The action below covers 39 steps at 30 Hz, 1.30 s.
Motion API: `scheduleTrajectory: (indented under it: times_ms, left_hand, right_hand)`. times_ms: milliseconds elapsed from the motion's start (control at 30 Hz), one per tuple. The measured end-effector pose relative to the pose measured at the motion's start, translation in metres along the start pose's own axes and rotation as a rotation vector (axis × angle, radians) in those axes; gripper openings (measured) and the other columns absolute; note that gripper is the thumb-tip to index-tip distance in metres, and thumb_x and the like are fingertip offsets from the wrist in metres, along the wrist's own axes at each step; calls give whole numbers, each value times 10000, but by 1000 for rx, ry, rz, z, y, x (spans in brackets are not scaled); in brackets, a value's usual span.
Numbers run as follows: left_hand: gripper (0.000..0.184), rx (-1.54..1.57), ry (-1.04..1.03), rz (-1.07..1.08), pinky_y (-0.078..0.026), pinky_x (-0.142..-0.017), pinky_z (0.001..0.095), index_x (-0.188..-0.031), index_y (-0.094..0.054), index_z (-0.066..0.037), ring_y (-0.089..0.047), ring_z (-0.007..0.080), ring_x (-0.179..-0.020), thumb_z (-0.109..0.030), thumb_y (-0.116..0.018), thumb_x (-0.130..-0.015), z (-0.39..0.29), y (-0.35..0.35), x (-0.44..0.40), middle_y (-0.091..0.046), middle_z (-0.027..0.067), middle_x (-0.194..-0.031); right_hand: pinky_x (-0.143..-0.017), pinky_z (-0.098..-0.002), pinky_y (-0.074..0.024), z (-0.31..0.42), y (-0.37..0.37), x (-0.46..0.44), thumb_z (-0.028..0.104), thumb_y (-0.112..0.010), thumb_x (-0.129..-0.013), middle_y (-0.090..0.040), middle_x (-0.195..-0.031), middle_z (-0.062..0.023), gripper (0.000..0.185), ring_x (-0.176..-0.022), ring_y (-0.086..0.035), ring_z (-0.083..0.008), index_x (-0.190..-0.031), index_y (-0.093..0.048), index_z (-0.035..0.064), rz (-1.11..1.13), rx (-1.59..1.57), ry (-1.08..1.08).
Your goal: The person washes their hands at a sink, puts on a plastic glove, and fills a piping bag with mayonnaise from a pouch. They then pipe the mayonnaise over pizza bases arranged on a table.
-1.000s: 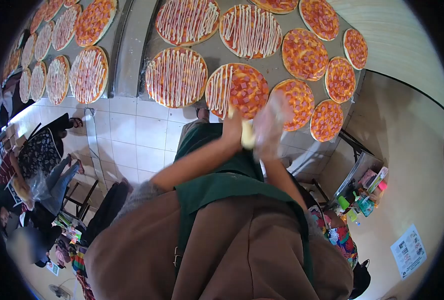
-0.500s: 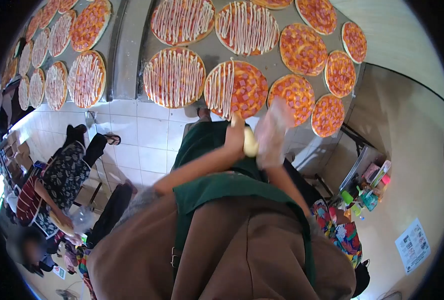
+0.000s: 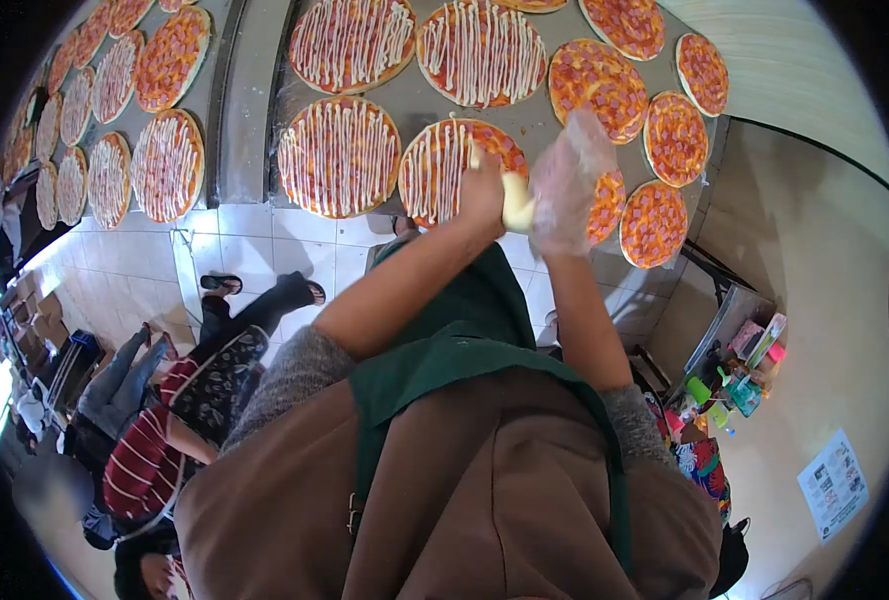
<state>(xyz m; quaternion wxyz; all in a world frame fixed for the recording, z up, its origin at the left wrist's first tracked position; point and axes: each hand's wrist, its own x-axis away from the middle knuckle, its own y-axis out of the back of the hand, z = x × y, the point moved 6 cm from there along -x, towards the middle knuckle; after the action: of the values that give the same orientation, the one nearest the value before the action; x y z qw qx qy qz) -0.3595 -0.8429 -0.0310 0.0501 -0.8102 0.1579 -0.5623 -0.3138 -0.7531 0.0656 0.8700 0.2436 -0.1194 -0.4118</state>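
My bare left hand [image 3: 482, 196] is wrapped round a soft bag of pale cream sauce [image 3: 516, 205], its narrow end pointing away from me. The bag's thicker end bulges out beside my right hand [image 3: 570, 185], which wears a loose clear plastic glove. The gloved fingers look stretched out; whether they touch the bag I cannot tell. Beneath my hands is a pizza [image 3: 434, 170] with white sauce lines on its left part and bare ham cubes on its right. Beside it lies a fully striped pizza [image 3: 339, 157]. My right hand partly covers a pizza without stripes [image 3: 605, 205].
More pizzas lie on the grey metal table [image 3: 264, 110], including a striped one [image 3: 481, 55] and one with only ham cubes [image 3: 654, 224]. A co-worker in a striped top [image 3: 149, 460] stands at left. Bottles and cloths [image 3: 739, 385] sit on a small stand at right.
Both hands have moved forward over the table, with the sauce bag still in my left. My right hand has gone from blurred to clearer. The co-worker at left has shifted position.
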Motion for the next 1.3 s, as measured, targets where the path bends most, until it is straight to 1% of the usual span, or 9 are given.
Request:
scheduleTrajectory:
  times_ms: [67, 233, 300, 400, 600, 733, 967, 1133, 1300]
  left_hand:
    - [488, -38, 19, 1, -489, -498, 390, -897, -561, -47, -596, 200, -568, -512, -426, -961, -11, -6, 3, -568, 77, -701]
    - [426, -463, -201, 95, -491, -543, 368, -1004, -576, -22, -613, 177, -644, -423, -438, -961, 114, 75, 10, -598, 78, -775]
    - [407, -323, -46, 36, -495, -545, 372, -1013, -571, -38, -619, 179, -660, -423, -452, -954, 78, 46, 7, -592, 79, -770]
    - [367, -342, -108, 51, -508, -538, 397, -954, -539, -48, -630, 218, -656, -412, -514, -920, -5, -11, -5, -600, 98, -751]
    - [370, -477, -68, 108, -520, -681, 383, -1089, -568, -33, -666, 251, -811, -345, -546, -890, 85, 46, 27, -638, 155, -970]
    - [393, -496, -265, 76, -511, -636, 419, -1039, -588, -32, -664, 298, -769, -384, -449, -936, 23, -4, -17, -630, 145, -852]
    - [426, -357, 59, 32, -507, -599, 405, -1016, -577, -17, -638, 222, -704, -366, -337, -971, 140, 57, -10, -624, 139, -875]
    - [402, -144, 28, -49, -507, -530, 404, -970, -558, -10, -623, 235, -600, -363, -365, -975, 42, -14, -3, -598, 129, -778]
    - [417, -107, 156, -30, -505, -550, 391, -984, -562, -30, -624, 249, -612, -434, -474, -933, 78, 14, 37, -601, 124, -774]
  right_hand:
    - [-685, -445, -431, 6, 2, -7, 221, -492, -918, -531, -863, -117, 258, -797, -529, -290, -1093, -513, 33, 84, 325, 74]
    - [-523, -202, -354, -23, 9, 66, 172, -506, -950, -454, -804, 37, 222, -623, -423, -27, -1161, -489, 103, -31, 48, -109]
    - [-498, -189, -336, -31, -1, 62, 159, -514, -949, -454, -791, 46, 243, -598, -413, -14, -1184, -484, 110, -19, -916, -575]
    - [-512, -270, -397, 7, 14, 0, 140, -499, -956, -474, -795, 48, 198, -598, -459, -106, -1148, -518, 96, -56, 384, 375]
    - [-582, -373, -428, -8, 28, 47, 163, -540, -896, -484, -759, -50, 99, -653, -505, -229, -903, -525, 65, -25, 53, -248]
    - [-550, -320, -440, 5, 24, 10, 176, -543, -936, -473, -704, 37, 76, -591, -483, -144, -975, -548, 112, -108, 264, 270]
    - [-631, -321, -455, -47, 22, 77, 155, -542, -918, -533, -882, -8, 142, -760, -551, -157, -1051, -548, 105, -99, -550, -571]
    - [-708, -295, -450, -32, 32, 20, 178, -510, -955, -507, -903, -40, 309, -861, -547, -157, -1235, -520, 47, 93, 312, 204]
    - [-765, -370, -454, -47, 27, 63, 127, -570, -902, -551, -913, -108, 370, -879, -563, -266, -1243, -506, 0, 7, -429, -449]
